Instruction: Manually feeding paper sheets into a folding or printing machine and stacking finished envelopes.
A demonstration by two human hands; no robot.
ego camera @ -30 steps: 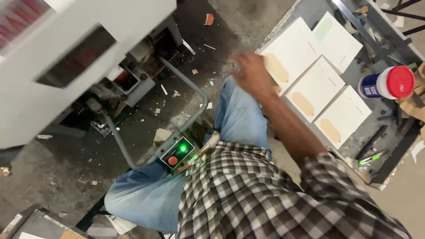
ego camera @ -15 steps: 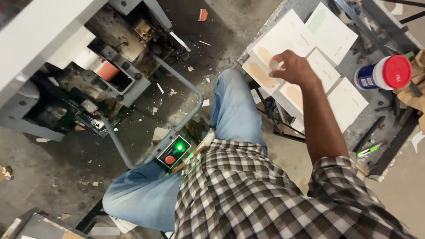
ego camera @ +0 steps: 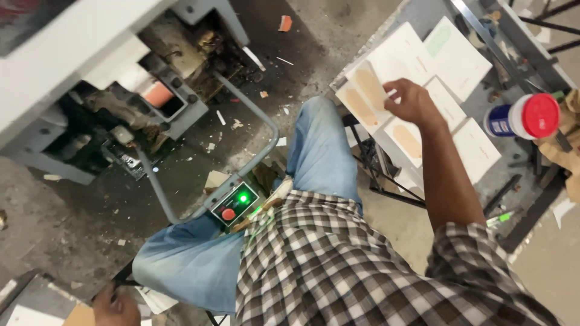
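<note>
Envelope (ego camera: 370,84), white with a tan window patch, was lifted just above the tabletop (ego camera: 423,12), pinched at its edge in the fingers (ego camera: 394,94) of the right hand (ego camera: 414,102). Nearer, at the bottom edge, the left hand (ego camera: 115,308) showed only partly; whether it was clenched could not be told. Beyond the raised piece lay more white envelopes (ego camera: 456,57), one with a pale green patch. Rightward a white canister (ego camera: 522,118) with blue label and red lid lay on its side.

Counted in view: two hands (ego camera: 412,101) (ego camera: 115,308); five white sheets (ego camera: 457,57) on the tray; one red-capped bottle (ego camera: 523,118); one control box (ego camera: 235,204), with one green light and one red button.
</note>
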